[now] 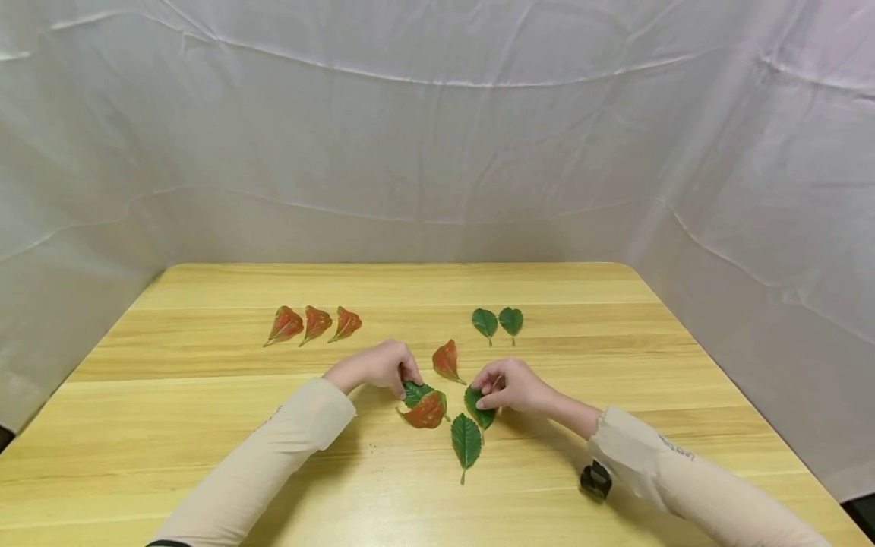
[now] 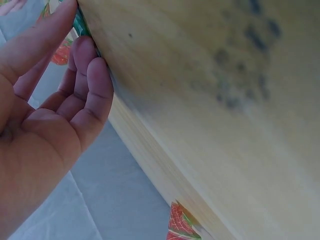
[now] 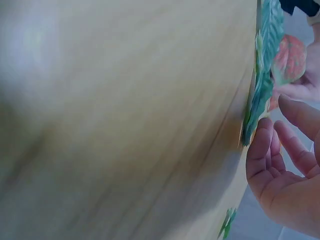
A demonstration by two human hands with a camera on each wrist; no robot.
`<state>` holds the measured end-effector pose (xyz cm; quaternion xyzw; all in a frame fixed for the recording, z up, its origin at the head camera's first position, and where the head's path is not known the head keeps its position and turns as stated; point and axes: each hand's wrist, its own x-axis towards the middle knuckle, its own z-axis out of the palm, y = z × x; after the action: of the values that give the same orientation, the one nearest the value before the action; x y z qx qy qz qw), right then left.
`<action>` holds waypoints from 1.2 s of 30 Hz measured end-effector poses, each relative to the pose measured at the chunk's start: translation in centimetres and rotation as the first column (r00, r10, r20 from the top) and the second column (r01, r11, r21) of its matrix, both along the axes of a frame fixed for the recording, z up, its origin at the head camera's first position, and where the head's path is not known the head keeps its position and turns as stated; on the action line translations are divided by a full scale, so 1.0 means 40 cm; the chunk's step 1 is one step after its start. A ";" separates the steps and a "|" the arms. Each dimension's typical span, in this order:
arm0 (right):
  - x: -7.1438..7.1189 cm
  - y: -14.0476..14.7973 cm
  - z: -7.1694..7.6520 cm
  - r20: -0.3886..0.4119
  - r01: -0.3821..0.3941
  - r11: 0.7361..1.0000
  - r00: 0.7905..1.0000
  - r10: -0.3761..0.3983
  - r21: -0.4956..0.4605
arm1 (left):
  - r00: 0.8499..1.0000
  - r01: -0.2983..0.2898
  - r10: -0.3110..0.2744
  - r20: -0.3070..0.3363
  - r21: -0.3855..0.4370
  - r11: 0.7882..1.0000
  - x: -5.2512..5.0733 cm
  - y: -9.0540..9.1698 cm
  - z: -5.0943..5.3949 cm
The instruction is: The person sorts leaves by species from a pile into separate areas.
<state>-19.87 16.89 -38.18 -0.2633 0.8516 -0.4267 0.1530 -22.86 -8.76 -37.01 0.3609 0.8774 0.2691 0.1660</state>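
The left hand [image 1: 383, 365] pinches a green leaf [image 1: 415, 392] near the middle of the head view, while the right hand [image 1: 516, 389] holds another, the right green leaf [image 1: 487, 417], between thumb and curled fingers just to the right of centre. A red leaf [image 1: 427, 410] lies across the lower part of the first leaf and hides it there; the left fingertips cover its upper left end, and in the left wrist view only a sliver shows, with the topmost finger cut off by the frame's upper edge. The right green leaf is partly behind the right thumb; its long axis slopes steeply from upper left to lower right. The overlapping red leaf lies nearly level, a stem pointing left. Just below the hands, a lower green leaf [image 1: 466, 439] stands almost vertical in the frame, stem toward the bottom; an upper red leaf [image 1: 446, 358], between the hands, points its stem to the lower right. Farther out on the tabletop [image 1: 205, 448], three red leaves [image 1: 317, 322] form a row at the upper left, stems toward the lower left, and two green leaves [image 1: 484, 322] sit right of centre, stems downward. A dark object [image 1: 596, 480] by the right sleeve [image 1: 683, 471] is hard to make out. Pale cloth [image 1: 410, 152] fills the top.
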 end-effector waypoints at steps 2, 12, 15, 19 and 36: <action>0.009 -0.004 0.001 0.014 -0.017 1.000 1.000 0.017 -0.007 | 1.000 0.001 -0.001 0.000 0.006 1.000 0.000 0.000 -0.002; 0.044 -0.013 0.009 0.104 -0.105 0.992 0.988 0.112 -0.076 | 1.000 -0.004 0.004 -0.003 0.011 1.000 0.001 -0.003 -0.004; 0.052 -0.017 0.010 0.100 -0.127 0.989 0.986 0.134 -0.073 | 1.000 -0.009 0.009 -0.001 0.007 1.000 0.001 -0.004 -0.003; 0.063 -0.026 0.010 0.095 -0.134 0.990 0.986 0.139 -0.050 | 1.000 -0.012 0.012 0.009 0.004 1.000 0.001 -0.003 -0.003; 0.103 -0.059 0.018 -0.061 -0.189 0.977 0.979 0.195 0.096 | 1.000 -0.008 0.008 0.007 0.009 1.000 0.001 0.000 -0.004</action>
<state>-15.75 14.53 -37.45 -0.3521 0.8452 -0.3619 0.1752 -22.82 -8.75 -37.16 0.3574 0.8770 0.2748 0.1662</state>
